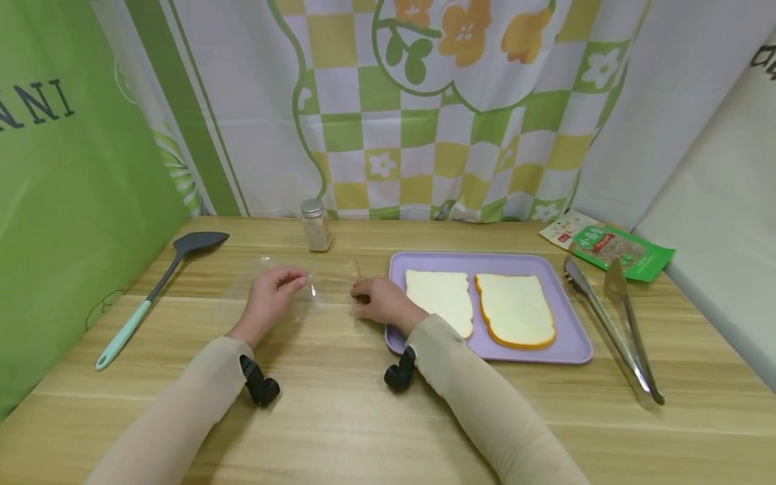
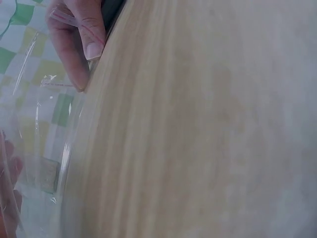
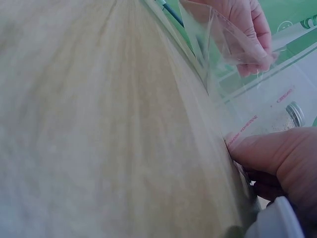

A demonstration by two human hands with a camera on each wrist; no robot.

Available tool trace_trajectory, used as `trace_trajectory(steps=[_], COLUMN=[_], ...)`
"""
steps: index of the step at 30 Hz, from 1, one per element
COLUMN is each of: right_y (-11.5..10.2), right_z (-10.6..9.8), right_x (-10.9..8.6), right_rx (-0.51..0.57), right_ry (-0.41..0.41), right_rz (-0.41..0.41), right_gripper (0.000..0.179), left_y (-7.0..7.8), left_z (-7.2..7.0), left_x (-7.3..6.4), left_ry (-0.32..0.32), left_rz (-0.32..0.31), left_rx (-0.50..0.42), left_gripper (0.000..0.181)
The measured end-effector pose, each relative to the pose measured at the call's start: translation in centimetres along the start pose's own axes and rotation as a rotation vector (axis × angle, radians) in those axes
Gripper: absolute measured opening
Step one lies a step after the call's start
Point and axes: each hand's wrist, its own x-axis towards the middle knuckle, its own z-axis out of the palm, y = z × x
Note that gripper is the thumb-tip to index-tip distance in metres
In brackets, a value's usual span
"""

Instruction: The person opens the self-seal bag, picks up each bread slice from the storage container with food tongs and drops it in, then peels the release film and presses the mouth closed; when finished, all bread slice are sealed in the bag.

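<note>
A clear plastic bag (image 3: 218, 44) stretches between the two hands over the wooden table. Red lettering runs along its edge in the right wrist view. My left hand (image 1: 271, 300) pinches one side of the bag between thumb and fingers. On the opposite side, my right hand (image 1: 384, 301) grips the edge with the red print, thumb against curled fingers, close to the purple tray's left rim. Seen from the left wrist, the plastic (image 2: 37, 124) hangs in shiny folds, and the right hand (image 2: 84, 37) holds its printed strip.
A purple tray (image 1: 570, 343) bears two bread slices (image 1: 516, 310). Right of it lie metal tongs (image 1: 618, 337) and a green packet (image 1: 624, 249). A silver-lidded jar (image 1: 316, 228) stands behind the hands. At the left is a spatula (image 1: 145, 306) with a mint handle.
</note>
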Motion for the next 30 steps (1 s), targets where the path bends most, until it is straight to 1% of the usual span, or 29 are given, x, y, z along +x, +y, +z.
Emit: trace_trajectory(steps=[4, 9, 13, 17, 20, 25, 27, 30], right_y=[-0.04, -0.05, -0.03, -0.11, -0.22, -0.28, -0.33, -0.54], right_z=[0.02, -0.01, -0.04, -0.09, -0.15, -0.07, -0.06, -0.51], right_x=[-0.06, -0.02, -0.03, -0.01, 0.00, 0.20, 0.14, -0.37], right_rx=[0.003, 0.006, 0.002, 0.007, 0.022, 0.013, 0.033, 0.105], right_ry=[0.004, -0.009, -0.012, -0.021, -0.013, 0.026, 0.038, 0.050], right_rz=[-0.004, 0.019, 0.017, 0.034, 0.042, 0.012, 0.027, 0.080], right_gripper=[0.036, 0.038, 0.038, 0.039, 0.037, 0.032, 0.033, 0.039], left_y=[-0.18, -0.49, -0.43, -0.18, -0.09, -0.03, 0.02, 0.11], left_z=[0.16, -0.08, -0.49, -0.70, -0.64, -0.39, -0.30, -0.18], left_x=[-0.05, 0.06, 0.20, 0.27, 0.37, 0.52, 0.49, 0.32], left_ry=[0.002, 0.005, -0.013, -0.024, -0.024, -0.035, -0.051, -0.082], left_rz=[0.008, -0.005, 0.019, 0.041, 0.052, 0.058, 0.058, 0.056], left_rx=[-0.019, -0.032, -0.015, 0.006, 0.010, 0.005, 0.009, 0.022], left_gripper=[0.017, 0.019, 0.016, 0.014, 0.014, 0.015, 0.015, 0.016])
